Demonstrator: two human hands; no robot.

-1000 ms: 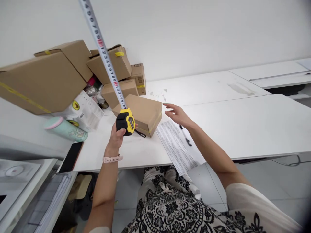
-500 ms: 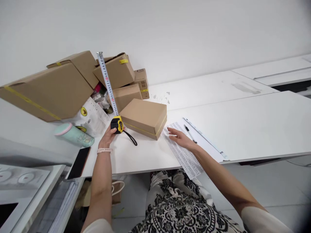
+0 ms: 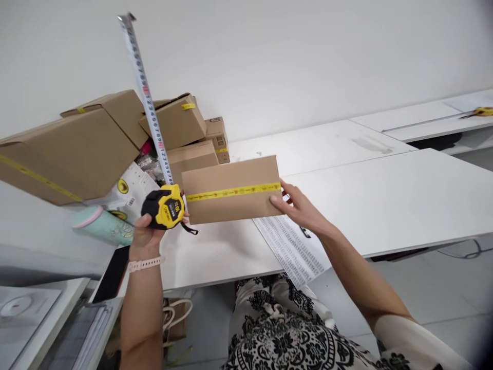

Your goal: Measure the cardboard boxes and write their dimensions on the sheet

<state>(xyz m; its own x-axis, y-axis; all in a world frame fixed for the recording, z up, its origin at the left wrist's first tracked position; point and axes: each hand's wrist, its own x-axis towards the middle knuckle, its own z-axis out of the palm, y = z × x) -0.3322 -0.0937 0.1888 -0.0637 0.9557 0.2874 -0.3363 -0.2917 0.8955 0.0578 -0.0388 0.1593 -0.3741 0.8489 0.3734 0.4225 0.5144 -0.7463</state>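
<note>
Tipped up since earlier frame: cardboard box [image 3: 231, 210], over surface [image 3: 346, 198], underside contact unclear. Right hand [image 3: 303, 208] now pinches its right end; left fingers [image 3: 143, 221] clasp tape measure [image 3: 169, 208]. Advisable: steady pinch, blade [image 3: 149, 110] unbent. Taped side faces wearer; long axis left-right, rising slightly rightward. Blade points upward, leaning left.

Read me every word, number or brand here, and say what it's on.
"10": yellow-and-black tape measure; its smaller lettering is too blurred to read.
"1 2 3 4 5 6 7": blade, below its lower red mark; the red figures are blurred.
Too small or blurred: print on the yellow tape across the held cardboard box, printed sheet, avocado-print package and small carton.
</note>
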